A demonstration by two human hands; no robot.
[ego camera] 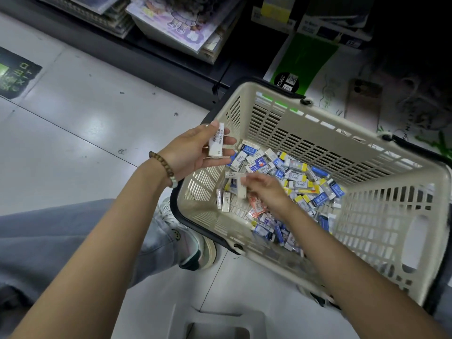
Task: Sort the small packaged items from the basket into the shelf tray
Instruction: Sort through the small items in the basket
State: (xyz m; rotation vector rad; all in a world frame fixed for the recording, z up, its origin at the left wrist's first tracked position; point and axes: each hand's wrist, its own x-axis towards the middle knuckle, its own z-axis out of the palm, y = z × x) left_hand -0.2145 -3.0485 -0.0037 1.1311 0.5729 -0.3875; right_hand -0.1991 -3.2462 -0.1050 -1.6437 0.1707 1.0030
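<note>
Two hands: left hand point(188, 152) pinches a white stack point(215, 140) over the basket point(342, 123) rim's left edge; right hand point(266, 192), blurred, grips a single packet point(241, 189) low inside
Loose packets point(293, 172): heaped on the basket bottom, just beyond the right hand, the nearer one; long axes point every way
Look: small blocks in white, blue and yellow sleeves
Shelf tray: cannot pick it out

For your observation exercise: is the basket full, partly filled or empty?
Partly filled: small packs lie in a shallow heap on the floor of the basket; its slatted walls stand bare above them.
</note>
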